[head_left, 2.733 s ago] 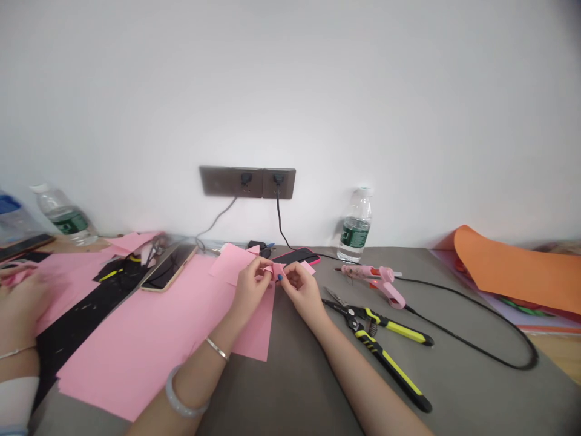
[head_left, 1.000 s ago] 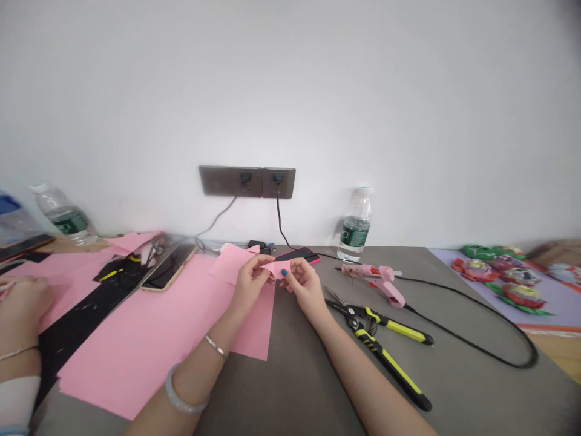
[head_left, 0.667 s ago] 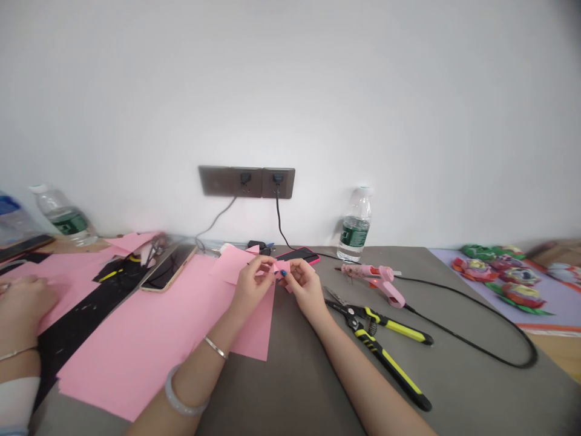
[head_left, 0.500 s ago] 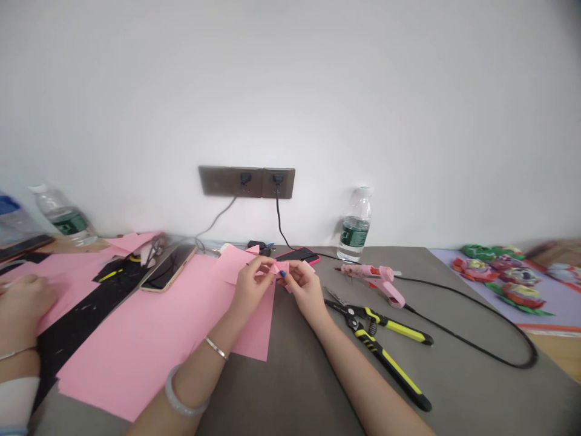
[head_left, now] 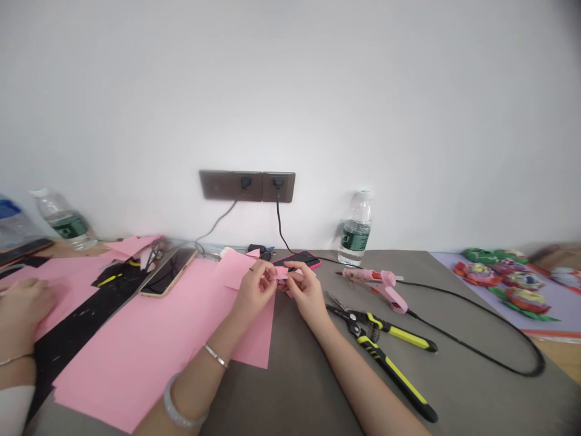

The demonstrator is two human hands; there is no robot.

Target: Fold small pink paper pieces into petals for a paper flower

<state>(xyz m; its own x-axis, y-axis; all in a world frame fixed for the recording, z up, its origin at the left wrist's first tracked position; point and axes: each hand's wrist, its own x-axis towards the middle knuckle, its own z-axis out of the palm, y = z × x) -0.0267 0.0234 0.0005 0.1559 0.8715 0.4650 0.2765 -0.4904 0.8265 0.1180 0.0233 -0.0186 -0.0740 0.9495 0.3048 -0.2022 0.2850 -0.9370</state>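
Between my hands is a small pink piece of paper (head_left: 281,273), pinched at both ends; its exact folds are too small to make out. My left hand (head_left: 255,287) closes finger and thumb on its left end. On the other end, my right hand (head_left: 305,289) grips it the same way. Below and left of my left hand lie large pink paper sheets (head_left: 149,345), with smaller pink cut pieces (head_left: 233,266) on top. Just behind my hands rests a phone in a pink case (head_left: 305,259).
Right of my arms lie yellow-and-black pliers (head_left: 385,345) and a pink glue gun (head_left: 376,280) with a looping cord. A water bottle (head_left: 355,230) stands by the wall. Another phone (head_left: 169,271) lies left. Paper flowers (head_left: 521,281) sit far right; a co-worker's hand (head_left: 27,306) is far left.
My fingers have shifted their hold on the small pink paper, which now shows a flatter strip between them. The whole view has tipped slightly.
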